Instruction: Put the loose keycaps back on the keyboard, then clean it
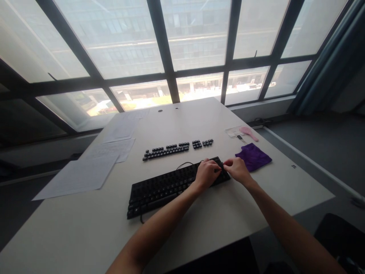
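A black keyboard [165, 187] lies at a slant on the white table, its upper rows looking bare of keycaps. My left hand [207, 173] rests over its right part, fingers closed in a pinch near the far right corner. My right hand [236, 168] meets it there from the right, thumb and fingertips pressed together at the keyboard's right end. Whatever is between the fingertips of either hand is too small to make out. Behind the keyboard, loose black keycaps [167, 152] stand in rows, with smaller groups [196, 144] to their right.
A purple cloth [254, 157] lies right of my right hand. Beyond it are a pink brush [248, 133], a small plastic bag [233, 131] and a small dark tool [240, 138]. Paper sheets [76, 175] cover the table's left side. Large windows stand behind the table [196, 114].
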The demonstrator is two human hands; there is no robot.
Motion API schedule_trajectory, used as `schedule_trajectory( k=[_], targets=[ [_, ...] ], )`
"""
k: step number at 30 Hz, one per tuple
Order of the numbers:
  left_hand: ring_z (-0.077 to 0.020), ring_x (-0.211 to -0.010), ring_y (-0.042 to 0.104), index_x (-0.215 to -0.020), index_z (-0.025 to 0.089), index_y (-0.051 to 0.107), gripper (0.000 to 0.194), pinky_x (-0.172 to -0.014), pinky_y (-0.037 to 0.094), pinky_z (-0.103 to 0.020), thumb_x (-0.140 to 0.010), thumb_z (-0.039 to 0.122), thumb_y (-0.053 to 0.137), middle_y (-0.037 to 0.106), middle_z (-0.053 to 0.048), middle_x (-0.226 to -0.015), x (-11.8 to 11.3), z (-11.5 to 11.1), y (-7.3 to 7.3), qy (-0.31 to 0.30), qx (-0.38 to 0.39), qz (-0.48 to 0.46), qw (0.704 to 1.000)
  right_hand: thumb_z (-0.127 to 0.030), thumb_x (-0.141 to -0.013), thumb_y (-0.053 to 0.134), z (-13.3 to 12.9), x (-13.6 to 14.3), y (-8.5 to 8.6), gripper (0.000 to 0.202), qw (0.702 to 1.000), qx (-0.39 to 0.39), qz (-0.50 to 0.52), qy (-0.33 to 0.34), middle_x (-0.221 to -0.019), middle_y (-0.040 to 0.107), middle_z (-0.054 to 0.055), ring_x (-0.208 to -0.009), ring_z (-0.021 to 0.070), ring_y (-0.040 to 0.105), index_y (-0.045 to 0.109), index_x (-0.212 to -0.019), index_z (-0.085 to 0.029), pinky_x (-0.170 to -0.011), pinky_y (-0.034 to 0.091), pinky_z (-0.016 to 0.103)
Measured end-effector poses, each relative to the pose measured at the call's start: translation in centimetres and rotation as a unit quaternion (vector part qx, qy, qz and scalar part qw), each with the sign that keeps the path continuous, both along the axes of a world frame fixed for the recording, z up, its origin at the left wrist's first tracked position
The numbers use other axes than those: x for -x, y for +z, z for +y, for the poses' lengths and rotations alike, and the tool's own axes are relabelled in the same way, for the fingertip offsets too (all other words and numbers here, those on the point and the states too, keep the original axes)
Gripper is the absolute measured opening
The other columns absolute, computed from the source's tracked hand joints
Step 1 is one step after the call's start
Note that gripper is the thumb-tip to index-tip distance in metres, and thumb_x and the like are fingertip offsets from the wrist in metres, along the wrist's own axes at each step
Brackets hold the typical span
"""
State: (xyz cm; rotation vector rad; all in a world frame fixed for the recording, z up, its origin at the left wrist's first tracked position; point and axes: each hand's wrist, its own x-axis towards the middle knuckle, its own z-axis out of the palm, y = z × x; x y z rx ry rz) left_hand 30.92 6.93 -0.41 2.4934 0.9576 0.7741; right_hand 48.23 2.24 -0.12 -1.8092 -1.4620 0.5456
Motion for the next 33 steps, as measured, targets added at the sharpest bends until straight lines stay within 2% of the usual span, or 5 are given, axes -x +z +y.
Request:
schedule_trajectory(
  k=[8,13,19,24,33],
  targets=[
    [-0.0215,-0.088,0.056,-0.086,0.024,0.081,0.01,-0.081,0.048,-0.034,-0.088,0.022,0.071,0.076,-0.004,-0.093,-0.1,-0.1,-0.8,-0.013,-0.045,0.019,0.999,-0.019,-0.078,0.066,0.3,1.3,-0.4,0.012,0.993,0.017,-0.115,-0.026,-0.076,0.077,0.008,-0.076,0.0209,0.071,0.078,-0.075,-0.02,-0.068,0.045,0.026],
    [-0.0212,-0.089,0.056,-0.085,0.024,0.08,0.011,-0.081,0.048,-0.033,-0.088,0.021,0.07,0.074,-0.004,-0.092,-0.2,0.0,-0.9,-0.017,-0.053,0.025,0.998,-0.029,-0.078,0.07,1.6,-0.1,-1.1,0.015,0.998,0.029,-0.05,-0.019,-0.069,0.075,0.007,-0.069,0.0197,0.069,0.076,-0.068,-0.018,-0.063,0.045,0.025],
    [-0.02,-0.09,0.057,-0.089,0.023,0.08,0.013,-0.084,0.048,-0.032,-0.091,0.023,0.067,0.073,-0.004,-0.093,-0.3,0.1,-1.3,-0.026,-0.046,0.008,0.999,-0.027,-0.066,0.077,2.9,-1.7,-2.5,0.015,0.994,0.054,0.09,0.023,-0.067,0.072,0.005,-0.064,0.0167,0.066,0.072,-0.071,-0.013,-0.057,0.046,0.022],
    [-0.02,-0.092,0.058,-0.086,0.022,0.079,0.013,-0.083,0.048,-0.03,-0.091,0.021,0.067,0.073,-0.004,-0.095,-0.2,0.0,-1.2,-0.023,-0.033,0.003,0.999,-0.032,-0.067,0.081,2.7,-2.1,-2.3,0.024,0.978,0.101,0.177,0.031,-0.06,0.068,0.004,-0.055,0.0145,0.061,0.069,-0.074,-0.012,-0.048,0.043,0.022],
    [-0.0203,-0.093,0.057,-0.085,0.023,0.079,0.015,-0.084,0.048,-0.031,-0.092,0.023,0.066,0.073,-0.004,-0.096,-0.2,0.1,-1.2,-0.014,-0.035,0.005,0.999,-0.029,-0.061,0.084,3.6,-2.8,-3.7,0.025,0.99,0.079,0.115,0.006,-0.063,0.066,0.002,-0.061,0.0148,0.062,0.066,-0.07,-0.014,-0.054,0.045,0.021]
  ],
)
